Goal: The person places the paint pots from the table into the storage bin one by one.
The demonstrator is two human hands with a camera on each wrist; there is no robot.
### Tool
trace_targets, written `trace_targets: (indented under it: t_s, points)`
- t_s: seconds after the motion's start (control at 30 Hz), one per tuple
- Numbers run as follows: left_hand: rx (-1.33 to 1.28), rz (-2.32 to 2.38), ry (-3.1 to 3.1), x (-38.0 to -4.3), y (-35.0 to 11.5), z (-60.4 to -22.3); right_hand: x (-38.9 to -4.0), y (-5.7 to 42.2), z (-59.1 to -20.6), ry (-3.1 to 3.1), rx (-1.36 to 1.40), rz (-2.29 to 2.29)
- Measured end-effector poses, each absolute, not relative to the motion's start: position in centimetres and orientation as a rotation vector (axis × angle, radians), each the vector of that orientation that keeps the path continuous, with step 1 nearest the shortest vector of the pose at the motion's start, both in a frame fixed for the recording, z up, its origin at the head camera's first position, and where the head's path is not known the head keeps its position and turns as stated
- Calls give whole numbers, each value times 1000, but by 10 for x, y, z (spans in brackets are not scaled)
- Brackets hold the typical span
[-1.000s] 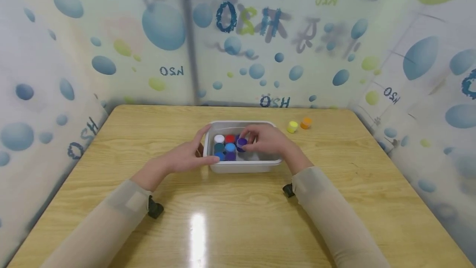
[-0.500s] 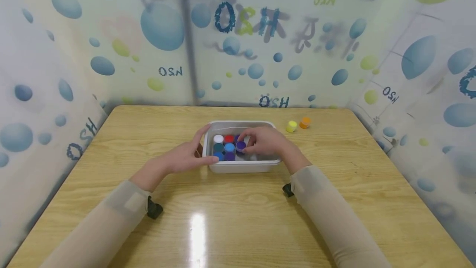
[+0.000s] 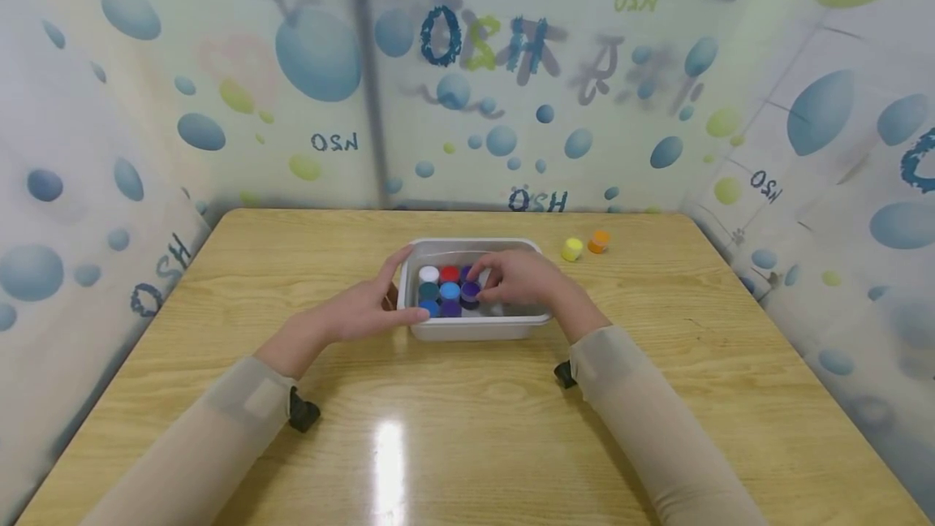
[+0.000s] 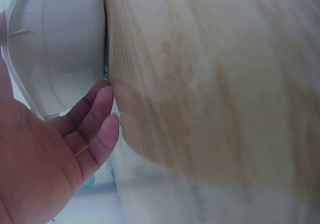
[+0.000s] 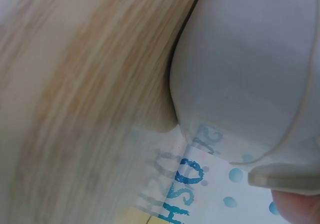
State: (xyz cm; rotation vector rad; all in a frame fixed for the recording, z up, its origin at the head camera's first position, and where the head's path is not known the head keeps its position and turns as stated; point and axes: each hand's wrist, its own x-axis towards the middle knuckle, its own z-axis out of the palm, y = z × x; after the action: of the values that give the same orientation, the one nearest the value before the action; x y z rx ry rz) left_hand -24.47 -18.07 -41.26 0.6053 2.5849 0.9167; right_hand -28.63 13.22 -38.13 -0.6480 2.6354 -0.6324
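Note:
A white plastic bin (image 3: 475, 331) stands on the table in the head view. Small paint jars are grouped in its left half, among them a white-lidded jar (image 3: 428, 275), a red-lidded jar (image 3: 450, 274) and a light blue-lidded jar (image 3: 450, 291). My left hand (image 3: 361, 307) holds the bin's left end, thumb on the front rim and index finger at the back corner; in the left wrist view its other fingers (image 4: 102, 101) lie by the outer wall. Inside the bin, my right hand (image 3: 522, 276) pinches a dark purple jar (image 3: 471, 294) beside the light blue-lidded one.
A yellow jar (image 3: 572, 249) and an orange jar (image 3: 599, 242) stand on the wooden table (image 3: 467, 445) behind the bin to the right. Bare bin floor shows right of the jars. A patterned wall (image 3: 467, 161) rises at the table's back edge.
My right hand has lowered the dark purple jar slightly and moved it a little left, into line with the other jars. My left hand keeps its place on the bin.

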Motion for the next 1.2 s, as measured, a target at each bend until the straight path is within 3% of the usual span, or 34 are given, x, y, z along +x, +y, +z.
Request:
trace_targets:
  t_s: [0.47, 0.83, 1.2]
  points:
    - [612, 933, 2587, -243, -183, -412, -282, 135, -383, 2648, -642, -819]
    - [606, 929, 2577, -244, -183, -413, -280, 149, -386, 2703, -717, -1306]
    - [608, 942, 2576, -244, -182, -413, -274, 195, -377, 2773, -599, -1325]
